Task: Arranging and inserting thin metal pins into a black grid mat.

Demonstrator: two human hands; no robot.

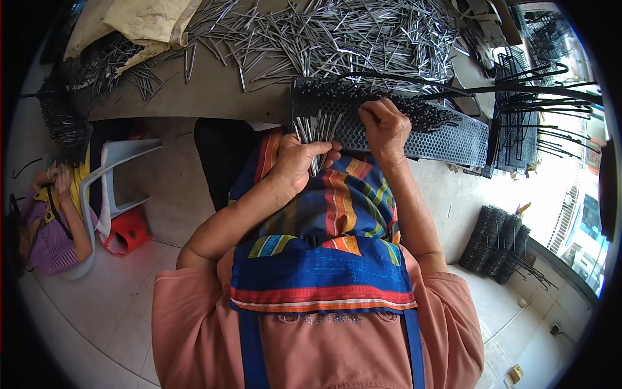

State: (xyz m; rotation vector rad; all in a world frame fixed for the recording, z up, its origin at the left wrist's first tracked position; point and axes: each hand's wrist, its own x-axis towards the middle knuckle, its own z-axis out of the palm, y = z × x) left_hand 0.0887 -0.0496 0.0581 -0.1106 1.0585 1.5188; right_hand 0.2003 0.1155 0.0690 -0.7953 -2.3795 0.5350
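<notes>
In front of my lap, my left hand (298,159) is closed round a fanned bundle of thin silvery metal rods (317,127). Their upper ends spread above the thumb, and some lower ends show beneath it. My right hand (390,128) is raised over a grey perforated metal plate (353,133), its fingers pinched together. Whatever those fingers hold is too small or hidden to make out. Many short dark pins (414,113) stand in rows of the plate's holes, mostly along its far side and just beyond my right hand.
A large heap of loose rods (363,39) covers the table (214,104) beyond. Cloth (142,23) lies at the far left. Dark hooked rods (551,126) jut out on the right, above dark mesh bundles (495,243). Another person (61,227) sits at left near a red stool (126,232).
</notes>
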